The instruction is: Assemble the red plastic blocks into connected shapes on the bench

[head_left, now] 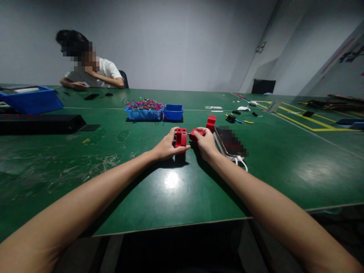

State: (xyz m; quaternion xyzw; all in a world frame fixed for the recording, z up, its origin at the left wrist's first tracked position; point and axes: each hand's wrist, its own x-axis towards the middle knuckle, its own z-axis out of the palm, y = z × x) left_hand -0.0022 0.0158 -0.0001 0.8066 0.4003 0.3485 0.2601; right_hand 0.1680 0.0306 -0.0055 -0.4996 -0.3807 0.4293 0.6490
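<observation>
My left hand [167, 146] grips a red block [181, 137] with holes in its top and a notch in its side, held just above the green table [159, 197]. Close to its right, my right hand [207, 142] is closed on a second red piece [196, 134], which points toward the first; a small gap separates the two. Behind my right hand stands another red block [211, 122]. A phone [229, 142] with a white cable lies beside my right hand.
Beyond my hands sit a blue bin of coloured wires [145, 113] and a smaller blue bin [174, 112]. Pliers [248, 122] and small parts lie at the right. A black case [40, 124] and large blue bin [34, 100] are left. Across the table sits a person [106, 72].
</observation>
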